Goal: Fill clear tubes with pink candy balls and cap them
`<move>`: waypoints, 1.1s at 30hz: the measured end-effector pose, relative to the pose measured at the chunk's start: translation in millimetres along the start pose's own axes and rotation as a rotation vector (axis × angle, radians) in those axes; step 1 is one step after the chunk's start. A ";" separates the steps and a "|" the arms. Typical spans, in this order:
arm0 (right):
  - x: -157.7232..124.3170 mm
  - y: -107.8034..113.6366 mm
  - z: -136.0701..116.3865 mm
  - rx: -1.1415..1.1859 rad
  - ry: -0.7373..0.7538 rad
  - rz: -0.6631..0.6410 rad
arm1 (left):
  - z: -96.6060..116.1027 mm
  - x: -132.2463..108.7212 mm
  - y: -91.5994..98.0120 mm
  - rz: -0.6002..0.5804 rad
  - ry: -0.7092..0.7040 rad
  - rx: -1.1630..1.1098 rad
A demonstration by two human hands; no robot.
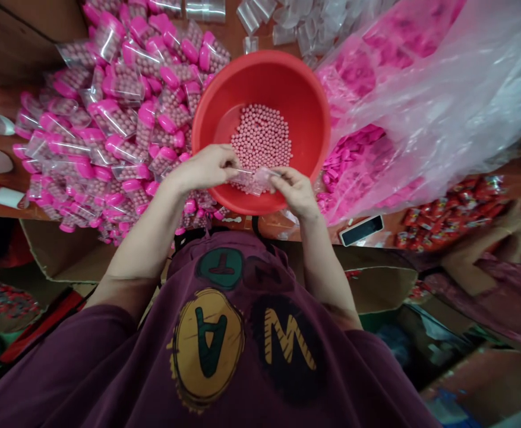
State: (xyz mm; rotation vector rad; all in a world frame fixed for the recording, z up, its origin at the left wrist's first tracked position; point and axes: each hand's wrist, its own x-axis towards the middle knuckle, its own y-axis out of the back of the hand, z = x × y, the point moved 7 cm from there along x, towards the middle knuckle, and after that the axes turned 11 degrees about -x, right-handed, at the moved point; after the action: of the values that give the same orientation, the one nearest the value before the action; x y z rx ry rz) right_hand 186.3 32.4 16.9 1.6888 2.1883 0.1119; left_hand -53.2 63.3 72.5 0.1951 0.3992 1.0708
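Note:
A red bowl [207,119] stands in front of me, with many small pink beads [262,134] heaped in its middle. Over the near side of the bowl, my left hand [211,169] pinches a clear plastic container [243,176] with closed fingers. My right hand [293,189] is closed on a clear plastic piece [264,177] beside it, just above the beads. The two clear pieces meet or overlap; whether they are separate containers I cannot tell. Left of the bowl lies a large pile of clear bottles filled with beads, with pink caps [117,113].
Right of the bowl, a clear plastic bag [403,119] holds pink caps [349,157]. Clear containers [318,27] lie behind the bowl. A phone [361,230] rests near the table edge. Further right are red wrapped items [451,211] and another person's arms [487,244].

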 end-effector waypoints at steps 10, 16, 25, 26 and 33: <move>0.8 -11.8 -20.7 0.080 -0.013 0.043 | 15.6 4.0 -43.6 0.247 0.041 -0.345; -9.3 -14.8 -16.7 0.081 0.023 0.129 | -9.5 -2.9 -61.6 0.467 0.244 -0.957; -11.7 -23.0 -41.2 0.023 0.089 0.073 | -16.3 -5.4 -75.9 0.401 0.399 -1.353; -11.9 -23.7 -42.7 0.014 0.091 0.071 | -16.3 -4.8 -79.3 0.379 0.412 -1.385; -15.2 -19.0 -49.9 -0.173 0.173 0.085 | -17.5 -2.7 -100.2 0.311 0.516 -1.530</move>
State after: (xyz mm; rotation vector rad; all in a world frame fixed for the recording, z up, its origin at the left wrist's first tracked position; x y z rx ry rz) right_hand 155.2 20.8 61.5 1.7306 2.1555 0.4724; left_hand 19.8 13.1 22.6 -1.4339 -0.0880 1.4629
